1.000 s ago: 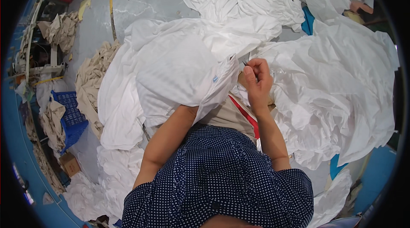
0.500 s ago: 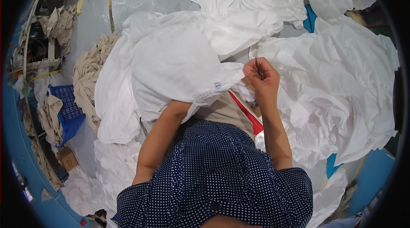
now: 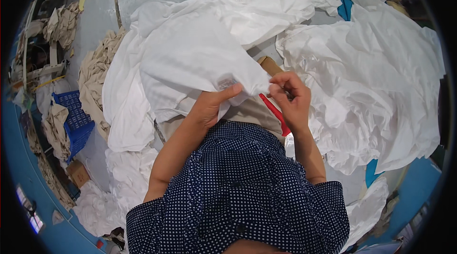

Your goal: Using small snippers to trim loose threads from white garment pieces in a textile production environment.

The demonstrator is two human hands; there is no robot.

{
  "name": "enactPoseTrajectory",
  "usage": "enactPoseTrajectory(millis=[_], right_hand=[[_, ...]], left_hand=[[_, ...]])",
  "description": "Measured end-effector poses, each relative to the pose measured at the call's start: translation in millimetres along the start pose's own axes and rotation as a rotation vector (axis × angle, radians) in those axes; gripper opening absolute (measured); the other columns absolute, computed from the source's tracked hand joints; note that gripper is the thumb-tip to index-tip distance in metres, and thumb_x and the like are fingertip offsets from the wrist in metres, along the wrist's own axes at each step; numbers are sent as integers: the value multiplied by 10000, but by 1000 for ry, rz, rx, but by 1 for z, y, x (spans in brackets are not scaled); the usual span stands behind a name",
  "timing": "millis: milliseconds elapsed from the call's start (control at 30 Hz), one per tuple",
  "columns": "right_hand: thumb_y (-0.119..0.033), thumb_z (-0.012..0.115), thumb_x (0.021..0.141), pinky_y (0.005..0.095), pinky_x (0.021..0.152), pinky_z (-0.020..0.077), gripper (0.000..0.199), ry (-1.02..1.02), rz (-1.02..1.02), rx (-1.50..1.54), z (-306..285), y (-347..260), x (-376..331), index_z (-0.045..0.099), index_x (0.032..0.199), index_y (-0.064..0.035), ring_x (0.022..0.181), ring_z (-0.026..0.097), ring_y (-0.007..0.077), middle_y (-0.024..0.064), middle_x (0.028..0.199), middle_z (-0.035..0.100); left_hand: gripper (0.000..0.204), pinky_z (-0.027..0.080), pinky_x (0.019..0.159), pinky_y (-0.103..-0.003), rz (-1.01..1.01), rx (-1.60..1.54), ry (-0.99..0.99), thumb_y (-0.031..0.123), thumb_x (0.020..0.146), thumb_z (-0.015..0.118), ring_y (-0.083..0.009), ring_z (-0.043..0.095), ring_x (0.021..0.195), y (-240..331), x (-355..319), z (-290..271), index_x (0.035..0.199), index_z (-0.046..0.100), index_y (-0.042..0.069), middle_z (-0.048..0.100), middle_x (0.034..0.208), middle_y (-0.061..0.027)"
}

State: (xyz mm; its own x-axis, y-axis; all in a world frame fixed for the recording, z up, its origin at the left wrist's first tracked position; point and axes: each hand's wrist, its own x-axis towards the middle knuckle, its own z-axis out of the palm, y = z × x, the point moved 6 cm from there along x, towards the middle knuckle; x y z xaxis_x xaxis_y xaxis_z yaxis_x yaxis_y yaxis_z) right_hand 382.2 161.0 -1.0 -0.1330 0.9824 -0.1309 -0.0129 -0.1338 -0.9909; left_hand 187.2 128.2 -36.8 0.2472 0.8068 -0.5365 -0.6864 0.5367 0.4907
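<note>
White garment (image 3: 190,59) draped over lap, spreading up-left; left hand (image 3: 212,106) pinches its edge by a small label (image 3: 226,83), thumb on top. Right hand (image 3: 291,97) just beside, fingers curled tight on the same edge, maybe gripping something thin, cannot tell. Red tool (image 3: 275,113) below hands. White pile (image 3: 376,87) right, blue crate (image 3: 76,120) left.

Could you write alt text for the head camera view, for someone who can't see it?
Seen from above, a person's left hand pinches a white garment while the right hand works at its edge. White cloth piles surround them; a blue crate sits at left.
</note>
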Motion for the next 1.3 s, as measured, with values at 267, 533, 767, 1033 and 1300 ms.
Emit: enactPoseTrajectory(millis=[267,533,767,1033,1300], right_hand=[[-130,686,933,265,697,502,172,-130,-76,-247,-4,-14,3,626,1039,-8,751,628,133,52,854,663],[-240,732,898,350,591,479,236,-308,-298,-645,3,-35,13,609,1017,-77,626,636,256,66,699,633],[-260,752,875,372,557,463,231,-335,-469,-736,11,-38,15,602,963,-108,620,630,256,49,682,612],[-242,766,859,378,537,445,231,-335,-617,-848,13,-44,13,593,943,-114,619,618,255,37,702,610],[-215,768,855,385,533,440,229,-364,-660,-880,18,-46,14,580,934,-110,616,613,256,40,698,601]], left_hand=[[501,492,1003,-332,135,200,116,93,871,789,-203,628,1133,3,-2,1,1318,585,0,658,1228,-85],[542,471,1020,-333,158,261,125,128,892,783,-202,591,1174,7,-2,0,1362,550,-8,631,1272,-86],[550,464,1032,-337,106,261,172,178,924,765,-208,584,1194,4,0,-6,1385,535,-18,620,1306,-96],[538,468,1029,-339,125,261,190,186,935,759,-211,590,1190,7,1,-1,1379,543,-26,624,1306,-104],[522,469,1028,-326,82,250,212,189,942,757,-207,594,1186,3,2,-5,1369,552,-32,629,1303,-100]])
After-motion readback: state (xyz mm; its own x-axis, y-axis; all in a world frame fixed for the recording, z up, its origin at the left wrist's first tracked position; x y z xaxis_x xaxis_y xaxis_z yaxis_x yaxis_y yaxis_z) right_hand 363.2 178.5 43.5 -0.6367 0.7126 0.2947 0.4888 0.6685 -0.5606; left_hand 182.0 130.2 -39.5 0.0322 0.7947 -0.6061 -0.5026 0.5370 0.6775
